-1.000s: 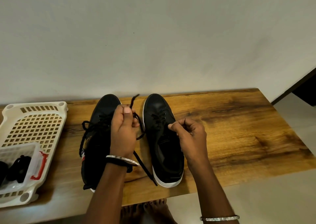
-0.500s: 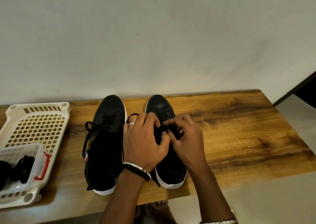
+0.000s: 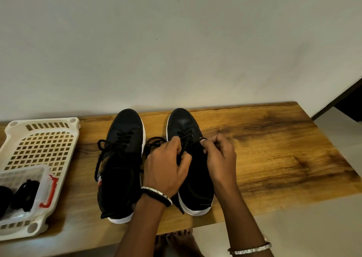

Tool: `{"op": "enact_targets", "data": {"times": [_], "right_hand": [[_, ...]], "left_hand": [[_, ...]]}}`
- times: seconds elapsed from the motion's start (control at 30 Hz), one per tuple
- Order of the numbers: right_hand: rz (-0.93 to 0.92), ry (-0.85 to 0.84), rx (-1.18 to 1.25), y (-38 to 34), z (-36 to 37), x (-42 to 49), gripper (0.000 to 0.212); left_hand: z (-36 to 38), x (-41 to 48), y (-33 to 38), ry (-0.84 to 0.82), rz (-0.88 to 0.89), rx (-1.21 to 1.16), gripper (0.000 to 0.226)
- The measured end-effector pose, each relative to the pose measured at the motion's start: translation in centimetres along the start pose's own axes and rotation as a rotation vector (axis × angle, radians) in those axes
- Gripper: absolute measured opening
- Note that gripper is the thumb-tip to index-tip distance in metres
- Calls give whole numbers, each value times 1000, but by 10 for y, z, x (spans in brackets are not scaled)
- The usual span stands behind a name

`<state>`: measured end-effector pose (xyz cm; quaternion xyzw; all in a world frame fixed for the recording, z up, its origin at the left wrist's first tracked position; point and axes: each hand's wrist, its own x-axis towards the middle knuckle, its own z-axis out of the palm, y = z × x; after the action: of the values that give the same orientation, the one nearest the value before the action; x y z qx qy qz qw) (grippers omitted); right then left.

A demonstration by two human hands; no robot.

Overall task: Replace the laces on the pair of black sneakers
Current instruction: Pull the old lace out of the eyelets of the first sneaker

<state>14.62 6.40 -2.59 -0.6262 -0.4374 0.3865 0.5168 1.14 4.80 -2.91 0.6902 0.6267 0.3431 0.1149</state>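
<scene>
Hands both on the job: your left hand [image 3: 168, 164] has fingers curled round a run of the black lace [image 3: 184, 148], and your right hand [image 3: 220, 154] pinches a lace end by the eyelet row. Neither is free. Both work over the near sneaker [image 3: 182, 122], which stands flat on the table [image 3: 274, 149], toe to the wall, just beside the second sneaker [image 3: 122, 135].

My read: you're threading the upper eyelets on this shoe. The second sneaker looks laced through, with its ends loose down the outer side and not tied.

How to do it well:
- Pinch close to the tip with the right hand. A soft lace buckles if you push it from further back.
- Use the left hand as tension only. Hold the crossing flat so the rows below don't slacken.
- Slack is looped between the two shoes and trails toward the heel. Pull it through after each eyelet or it will snag.
- Check that both ends come out even before the top row. Your hands hide the tongue, so I can't tell how even they are now.
- Nothing pins the shoe, so pull along the table, not up.

White basket [image 3: 39, 145] sits at the table's left end, a clear box [image 3: 44, 175] in it holding dark bundles. Can't tell if those are laces.
</scene>
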Motion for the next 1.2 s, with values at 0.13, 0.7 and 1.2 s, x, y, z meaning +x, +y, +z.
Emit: {"op": "enact_targets", "data": {"times": [0.13,0.7,1.2], "right_hand": [[-190,-112,-167,-3,-4,0,18],[484,56,497,-9,-11,5,13],[-627,-211,-620,3,-8,4,15]], "left_hand": [[-1,1,-1,-12,-6,-15,24],[0,2,-8,-13,-23,-83,22],[2,3,-10,-15,-4,-100,19]]}}
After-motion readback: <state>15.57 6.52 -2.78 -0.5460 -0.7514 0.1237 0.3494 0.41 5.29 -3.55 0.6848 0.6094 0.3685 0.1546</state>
